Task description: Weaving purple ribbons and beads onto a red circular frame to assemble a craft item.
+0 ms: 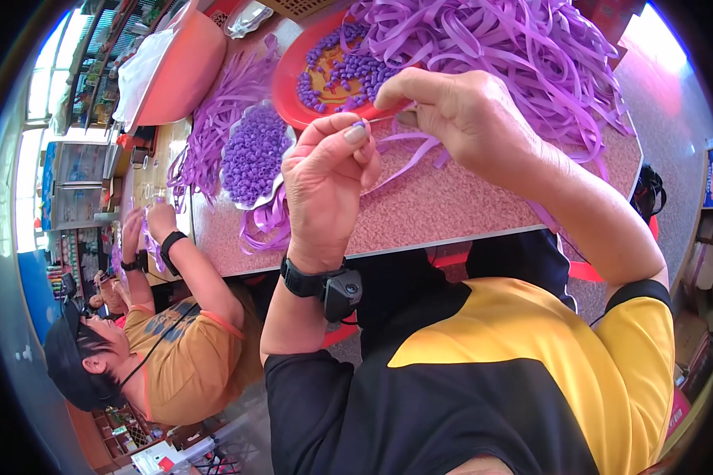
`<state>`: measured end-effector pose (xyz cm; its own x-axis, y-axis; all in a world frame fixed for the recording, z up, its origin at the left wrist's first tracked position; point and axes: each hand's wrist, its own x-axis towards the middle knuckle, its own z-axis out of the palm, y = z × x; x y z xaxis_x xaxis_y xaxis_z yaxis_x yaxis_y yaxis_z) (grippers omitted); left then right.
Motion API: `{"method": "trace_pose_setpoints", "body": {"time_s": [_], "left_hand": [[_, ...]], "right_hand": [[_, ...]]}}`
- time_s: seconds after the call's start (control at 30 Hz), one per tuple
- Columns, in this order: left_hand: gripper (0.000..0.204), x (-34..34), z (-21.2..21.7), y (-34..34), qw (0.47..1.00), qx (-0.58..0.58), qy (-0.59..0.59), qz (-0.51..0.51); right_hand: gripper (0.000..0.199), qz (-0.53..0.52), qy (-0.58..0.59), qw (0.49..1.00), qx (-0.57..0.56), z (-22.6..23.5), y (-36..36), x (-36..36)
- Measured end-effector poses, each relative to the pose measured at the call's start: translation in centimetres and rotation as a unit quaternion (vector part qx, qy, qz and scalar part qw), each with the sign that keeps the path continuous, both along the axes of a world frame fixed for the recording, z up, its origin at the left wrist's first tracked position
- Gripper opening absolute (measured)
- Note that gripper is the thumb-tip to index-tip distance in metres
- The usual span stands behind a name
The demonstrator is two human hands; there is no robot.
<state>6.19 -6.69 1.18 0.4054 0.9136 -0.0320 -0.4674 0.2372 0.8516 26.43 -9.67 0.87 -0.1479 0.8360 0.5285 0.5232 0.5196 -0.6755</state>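
Note:
My left hand [325, 178] is raised over the near part of the table, its thumb and forefinger pinched on a small purple bead [360, 124]. Close to its right, my right hand [471, 115] pinches a thin pale strand [383, 119] that reaches toward the bead. Whether it is a needle, wire or thread is too fine to tell, as is whether it passes through the bead. Below the hands a flat purple ribbon [412, 162] trails across the speckled pink table [459, 198]. Beyond them stands a red plate [284, 83] with scattered purple beads.
A large heap of purple ribbons [491, 39] covers the far right of the table. To the left lie a bowl of purple beads [253, 154] and more ribbons [226, 95], with a red basin [190, 75] behind. A co-worker [182, 348] sits at left, handling purple strips.

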Motion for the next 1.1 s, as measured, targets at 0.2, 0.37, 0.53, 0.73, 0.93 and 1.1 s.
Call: {"method": "trace_pose_setpoints", "body": {"time_s": [0.2,0.37,0.53,0.73,0.93,1.1], "left_hand": [[0.016,0.8,0.0,0.5,0.995,-0.044,-0.083,-0.02],[0.018,1.5,0.3,1.0,0.996,-0.014,-0.084,-0.026],[0.018,3.6,-0.5,-0.1,0.994,-0.041,-0.09,-0.05],[0.018,4.0,-1.1,0.4,0.783,0.398,0.477,0.029],[0.014,4.3,-0.9,1.8,0.781,0.369,0.503,-0.028],[0.009,1.7,1.6,1.6,0.958,0.1,0.267,0.006]], "right_hand": [[0.023,-0.032,0.008,0.999,-0.002,0.5,-0.1,0.1],[0.024,-0.027,0.017,0.999,0.029,0.5,0.2,0.6],[0.023,0.028,0.143,0.982,-0.118,1.2,-0.4,0.4],[0.012,0.048,0.296,0.954,-0.011,3.1,-0.1,1.5],[0.017,0.026,0.21,0.977,0.016,0.1,2.3,2.4],[0.013,-0.011,0.23,0.968,-0.101,1.9,1.3,3.2]]}}
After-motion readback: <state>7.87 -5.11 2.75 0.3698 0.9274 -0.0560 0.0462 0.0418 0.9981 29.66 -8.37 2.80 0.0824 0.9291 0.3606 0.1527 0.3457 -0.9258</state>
